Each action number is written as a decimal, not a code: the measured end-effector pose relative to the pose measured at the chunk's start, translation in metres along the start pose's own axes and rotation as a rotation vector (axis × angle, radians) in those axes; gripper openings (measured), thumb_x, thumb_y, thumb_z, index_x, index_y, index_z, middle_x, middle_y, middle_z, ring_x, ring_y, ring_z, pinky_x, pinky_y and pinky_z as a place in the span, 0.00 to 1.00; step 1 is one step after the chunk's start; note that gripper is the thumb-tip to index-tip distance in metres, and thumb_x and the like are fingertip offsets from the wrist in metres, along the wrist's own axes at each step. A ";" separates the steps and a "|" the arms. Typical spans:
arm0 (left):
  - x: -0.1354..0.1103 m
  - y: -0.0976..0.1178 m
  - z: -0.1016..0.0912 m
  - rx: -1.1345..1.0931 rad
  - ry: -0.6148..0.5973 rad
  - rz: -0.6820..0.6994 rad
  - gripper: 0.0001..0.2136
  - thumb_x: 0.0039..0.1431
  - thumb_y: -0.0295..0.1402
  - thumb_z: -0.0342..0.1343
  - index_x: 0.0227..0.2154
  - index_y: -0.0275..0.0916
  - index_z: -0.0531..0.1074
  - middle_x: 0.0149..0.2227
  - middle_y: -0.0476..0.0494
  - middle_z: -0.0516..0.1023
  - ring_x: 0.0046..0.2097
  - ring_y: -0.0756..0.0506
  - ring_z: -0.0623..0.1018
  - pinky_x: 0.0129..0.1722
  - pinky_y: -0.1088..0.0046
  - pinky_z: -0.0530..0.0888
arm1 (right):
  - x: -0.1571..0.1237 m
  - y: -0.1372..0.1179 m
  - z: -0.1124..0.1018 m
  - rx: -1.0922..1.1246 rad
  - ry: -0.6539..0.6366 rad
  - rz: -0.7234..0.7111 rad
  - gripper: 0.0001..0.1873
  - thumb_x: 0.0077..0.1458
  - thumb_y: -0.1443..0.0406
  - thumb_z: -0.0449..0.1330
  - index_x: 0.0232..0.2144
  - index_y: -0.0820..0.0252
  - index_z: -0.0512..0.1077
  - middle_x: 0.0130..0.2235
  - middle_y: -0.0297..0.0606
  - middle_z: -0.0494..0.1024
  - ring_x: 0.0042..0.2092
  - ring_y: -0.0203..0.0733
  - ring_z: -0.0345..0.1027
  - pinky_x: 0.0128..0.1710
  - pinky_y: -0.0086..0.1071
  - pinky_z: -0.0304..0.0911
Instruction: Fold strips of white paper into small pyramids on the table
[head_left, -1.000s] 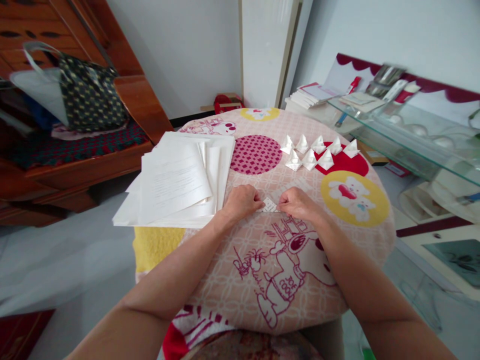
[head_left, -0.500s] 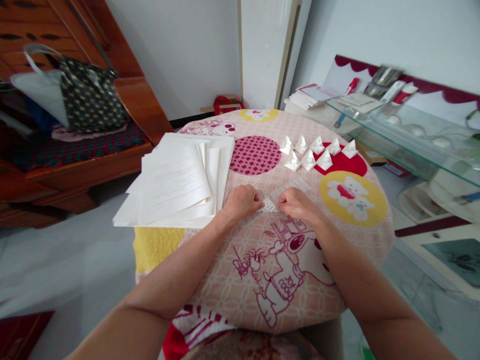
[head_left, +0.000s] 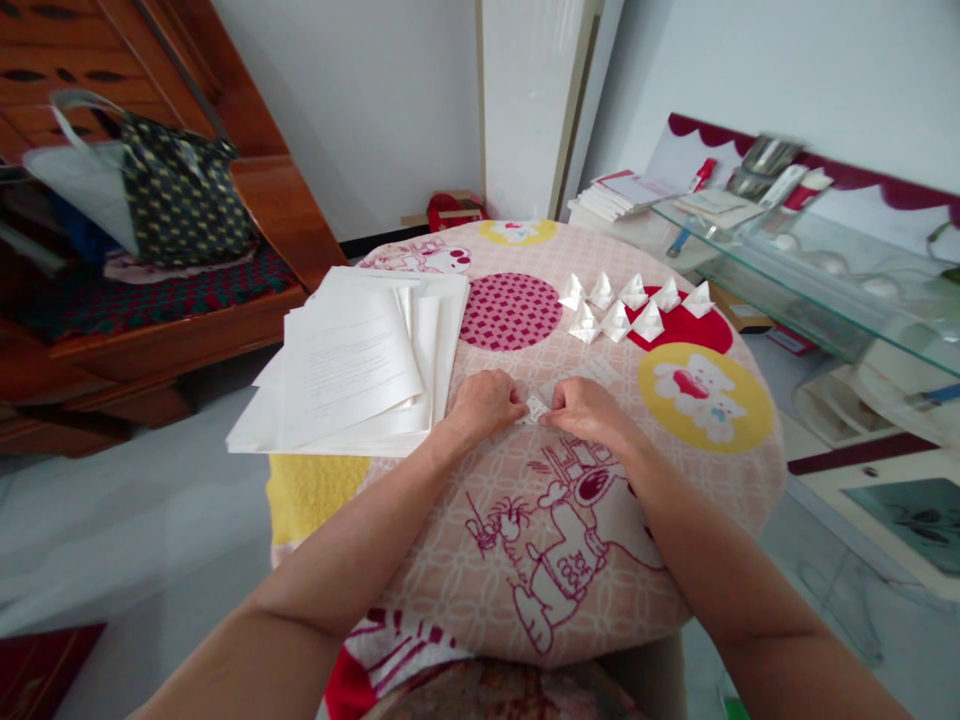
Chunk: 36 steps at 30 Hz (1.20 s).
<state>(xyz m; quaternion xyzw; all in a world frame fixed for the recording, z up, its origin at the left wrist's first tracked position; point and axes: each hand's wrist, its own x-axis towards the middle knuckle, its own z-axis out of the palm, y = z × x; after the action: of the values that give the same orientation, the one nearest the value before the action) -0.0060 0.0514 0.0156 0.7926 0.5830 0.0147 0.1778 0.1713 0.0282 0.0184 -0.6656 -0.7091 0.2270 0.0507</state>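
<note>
A small folded piece of printed paper (head_left: 535,409) lies low over the cloth between my two hands. My left hand (head_left: 489,400) pinches its left end, fingers closed. On the other side my right hand (head_left: 583,408) is closed on the right end, its fingertips close to the left ones. Beyond the hands, several white folded paper boats (head_left: 616,321) stand in two rows at the far right of the table. To the left of my left hand rests a stack of paper sheets (head_left: 349,365), the top one printed.
A patterned cloth covers the round table (head_left: 480,540). At the right stands a glass shelf (head_left: 817,270) with metal pots, a red marker and papers. A wooden bench (head_left: 270,230) with a dotted bag (head_left: 184,190) is at the left.
My right hand has shifted slightly left, nearer my left hand, so less of the folded paper shows between them. The boats and the paper stack stay where they were.
</note>
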 end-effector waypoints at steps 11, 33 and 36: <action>0.004 -0.007 0.008 -0.021 0.029 0.027 0.11 0.57 0.38 0.60 0.33 0.38 0.84 0.32 0.41 0.83 0.38 0.41 0.81 0.41 0.67 0.73 | -0.003 0.017 -0.013 0.230 -0.135 -0.017 0.08 0.46 0.77 0.58 0.24 0.61 0.72 0.18 0.29 0.70 0.23 0.34 0.65 0.24 0.26 0.55; 0.003 -0.014 0.007 -0.163 0.007 0.079 0.08 0.55 0.36 0.63 0.33 0.38 0.82 0.31 0.45 0.83 0.34 0.46 0.78 0.34 0.72 0.69 | 0.013 -0.012 0.010 0.377 -0.119 0.059 0.06 0.50 0.74 0.64 0.26 0.61 0.73 0.17 0.29 0.70 0.19 0.34 0.64 0.21 0.25 0.58; 0.003 -0.014 0.003 -0.187 -0.008 0.085 0.08 0.54 0.37 0.64 0.31 0.38 0.81 0.30 0.46 0.82 0.32 0.47 0.77 0.33 0.72 0.68 | 0.014 -0.010 0.013 0.387 -0.107 0.033 0.07 0.49 0.75 0.63 0.25 0.60 0.72 0.16 0.29 0.70 0.19 0.35 0.65 0.20 0.25 0.58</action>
<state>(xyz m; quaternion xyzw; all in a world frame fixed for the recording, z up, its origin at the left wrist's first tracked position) -0.0169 0.0572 0.0075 0.7965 0.5445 0.0735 0.2524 0.1557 0.0386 0.0076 -0.6419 -0.6428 0.3951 0.1363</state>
